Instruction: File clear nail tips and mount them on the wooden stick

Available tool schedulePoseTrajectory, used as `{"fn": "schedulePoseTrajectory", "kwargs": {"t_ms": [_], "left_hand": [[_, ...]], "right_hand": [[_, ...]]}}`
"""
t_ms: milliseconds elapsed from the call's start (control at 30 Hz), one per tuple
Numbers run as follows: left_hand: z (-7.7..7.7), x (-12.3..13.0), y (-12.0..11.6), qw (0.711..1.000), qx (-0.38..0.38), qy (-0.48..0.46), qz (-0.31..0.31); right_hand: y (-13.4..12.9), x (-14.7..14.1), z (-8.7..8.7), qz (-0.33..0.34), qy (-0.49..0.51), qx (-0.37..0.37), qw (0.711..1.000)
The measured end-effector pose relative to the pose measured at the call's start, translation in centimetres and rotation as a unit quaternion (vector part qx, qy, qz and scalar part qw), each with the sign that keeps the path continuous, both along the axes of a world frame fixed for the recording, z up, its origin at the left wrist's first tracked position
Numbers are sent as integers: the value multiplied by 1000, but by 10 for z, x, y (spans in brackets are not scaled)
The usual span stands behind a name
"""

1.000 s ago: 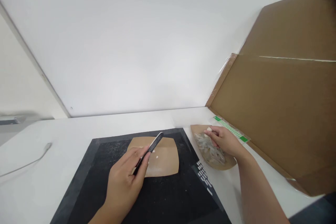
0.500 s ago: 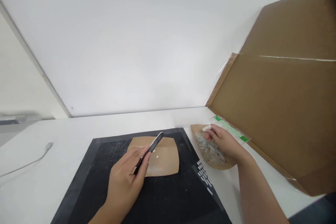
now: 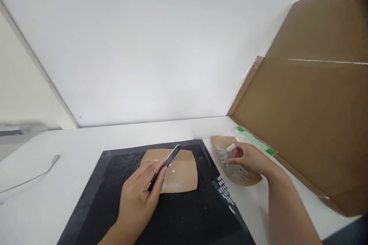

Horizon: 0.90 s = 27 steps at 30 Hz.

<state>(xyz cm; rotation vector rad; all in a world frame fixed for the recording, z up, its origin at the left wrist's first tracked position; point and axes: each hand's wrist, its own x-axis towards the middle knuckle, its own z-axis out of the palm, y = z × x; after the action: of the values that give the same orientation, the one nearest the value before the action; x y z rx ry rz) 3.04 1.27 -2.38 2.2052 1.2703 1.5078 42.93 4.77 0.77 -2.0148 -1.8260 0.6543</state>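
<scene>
My left hand [image 3: 139, 193] is wrapped round a slim black stick-like tool [image 3: 169, 157] with a pale edge and a rounded end, held slanting over a brown paper tray [image 3: 184, 182]. A few tiny white bits [image 3: 173, 171] lie in that tray. To the right, my right hand [image 3: 250, 159] reaches over a second brown tray [image 3: 218, 140] that holds a heap of clear plastic strips [image 3: 237, 171]. A white finger cover [image 3: 231, 147] caps its index finger. The thumb and other fingers are curled close together at the strips; what they pinch, if anything, is too small to make out.
A black mat [image 3: 189, 218] lies under the first tray, with small white labels [image 3: 225, 193] along its right edge. A green-and-white strip in clear plastic [image 3: 255, 141] lies beside a cardboard wall [image 3: 310, 122]. A white cable [image 3: 43, 172] runs along the left.
My right hand has shifted slightly, its thumb now stretching lower into the plastic strips. The left hand keeps its hold on the black tool. The whole view has drifted a little.
</scene>
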Motion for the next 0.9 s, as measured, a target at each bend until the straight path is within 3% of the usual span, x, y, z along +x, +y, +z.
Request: {"fn": "schedulePoseTrajectory", "kwargs": {"t_ms": [333, 600, 900], "left_hand": [[0, 1, 1, 1000, -3, 2, 1], [0, 1, -1, 1000, -10, 1, -8], [0, 1, -1, 1000, -9, 2, -7]], "right_hand": [[-3, 9, -7, 12, 45, -17, 999], [-1, 2, 4, -1, 102, 58, 993], [-4, -11, 11, -9, 287, 95, 953]]}}
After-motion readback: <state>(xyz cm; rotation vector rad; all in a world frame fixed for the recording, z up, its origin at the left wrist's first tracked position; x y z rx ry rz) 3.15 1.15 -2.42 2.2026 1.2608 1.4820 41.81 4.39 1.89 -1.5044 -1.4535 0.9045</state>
